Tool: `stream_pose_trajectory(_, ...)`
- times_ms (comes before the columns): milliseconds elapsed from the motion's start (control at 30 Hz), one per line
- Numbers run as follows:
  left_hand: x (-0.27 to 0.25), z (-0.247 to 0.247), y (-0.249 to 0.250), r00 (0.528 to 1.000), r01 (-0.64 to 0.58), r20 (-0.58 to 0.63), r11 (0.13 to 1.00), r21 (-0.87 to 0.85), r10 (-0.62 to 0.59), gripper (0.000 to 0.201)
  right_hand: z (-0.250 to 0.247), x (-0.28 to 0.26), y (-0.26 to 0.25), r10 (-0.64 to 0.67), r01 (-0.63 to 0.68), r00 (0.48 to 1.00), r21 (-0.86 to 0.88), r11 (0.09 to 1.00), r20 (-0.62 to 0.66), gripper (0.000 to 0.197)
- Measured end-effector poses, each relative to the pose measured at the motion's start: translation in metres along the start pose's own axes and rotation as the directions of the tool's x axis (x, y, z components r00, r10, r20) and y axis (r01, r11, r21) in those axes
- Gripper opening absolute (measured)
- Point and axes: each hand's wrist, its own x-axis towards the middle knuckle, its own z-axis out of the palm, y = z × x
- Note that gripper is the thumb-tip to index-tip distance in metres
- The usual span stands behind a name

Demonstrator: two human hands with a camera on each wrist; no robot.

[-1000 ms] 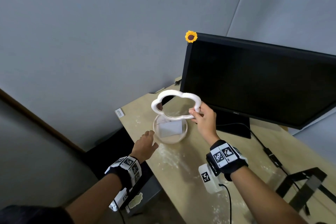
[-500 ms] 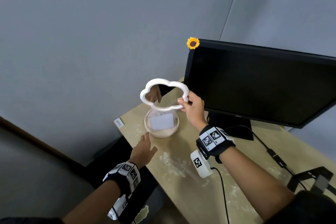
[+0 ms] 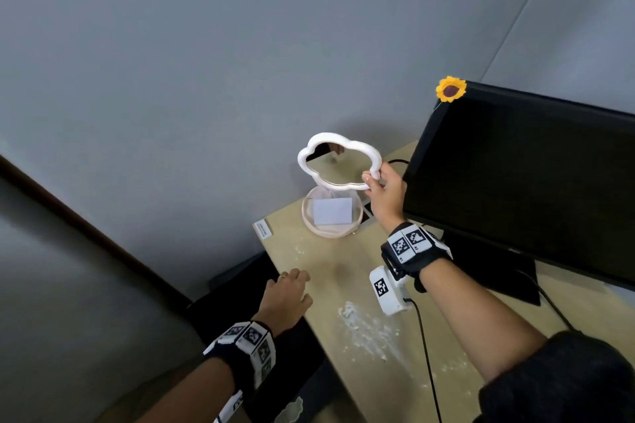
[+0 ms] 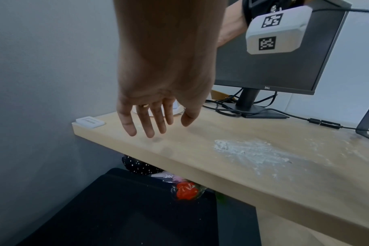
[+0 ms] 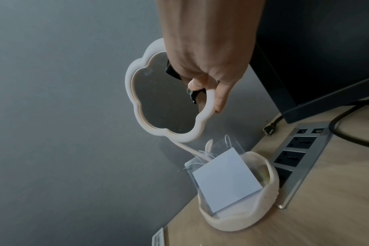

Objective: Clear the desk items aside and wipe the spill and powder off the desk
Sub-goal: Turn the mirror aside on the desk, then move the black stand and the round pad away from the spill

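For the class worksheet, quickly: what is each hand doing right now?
Left hand: open, fingers relaxed over the desk edge, holding nothing.
Right hand: grips the mirror by its frame.

Monitor [image 3: 536, 182] cut off at right edge; mirror [image 4: 177, 109] base mostly hidden behind left hand [image 4: 158, 93]; red item [image 4: 185, 190] under desk [image 4: 263, 174] unidentifiable, blurred.

My desk corner against the grey wall

Plain grey wall [image 3: 206, 62] runs beside and behind my light wooden desk [image 4: 253, 179], with a seam where two panels meet [image 3: 515, 10]. A dark strip [image 3: 86, 227] slants across the wall lower down. Beneath the desk edge stands something black [image 4: 126, 216]. A power strip [image 5: 295, 158] is set into the desktop.
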Motion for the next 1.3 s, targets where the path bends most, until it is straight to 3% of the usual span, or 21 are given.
stream_pose_trajectory(333, 0.001, -0.004, 0.002, 1.000, -0.009, -0.004, 1.000, -0.020, 0.009, 0.043, -0.002, 0.014, 0.014, -0.025, 0.027, 0.999, -0.090, 0.996, 0.030, 0.014)
stream_pose_trajectory(467, 0.001, -0.005, 0.006, 1.000, -0.021, -0.003, 0.999, -0.025, 0.021, 0.043, -0.011, 0.014, 0.017, 0.003, 0.008, 0.995, -0.111, 0.994, 0.095, 0.007)
stream_pose_trajectory(600, 0.001, -0.008, 0.015, 0.999, -0.046, 0.007, 0.999, -0.022, 0.046, 0.043, -0.020, 0.011, 0.015, 0.050, -0.038, 0.989, -0.086, 0.996, 0.139, 0.020)
stream_pose_trajectory(733, 0.002, -0.010, 0.036, 0.995, -0.098, 0.008, 0.995, -0.027, 0.098, 0.040, -0.041, -0.002, 0.012, 0.078, -0.061, 0.985, -0.108, 0.992, 0.155, 0.031)
stream_pose_trajectory(900, 0.004, -0.011, 0.079, 0.976, -0.217, 0.005, 0.973, -0.085, 0.218, 0.034, -0.094, -0.033, 0.009, 0.133, -0.125, 0.986, -0.073, 0.989, 0.106, 0.023)
stream_pose_trajectory(1100, -0.014, -0.005, 0.160, 0.915, -0.389, 0.039, 0.903, -0.184, 0.402, 0.026, -0.201, -0.102, 0.015, 0.153, -0.155, 0.988, -0.195, 0.969, -0.023, 0.018)
stream_pose_trajectory(1300, -0.053, 0.010, 0.262, 0.762, -0.611, 0.131, 0.771, -0.181, 0.635, 0.024, -0.312, -0.185, 0.032, 0.133, -0.217, 0.949, -0.286, 0.933, -0.287, 0.016)
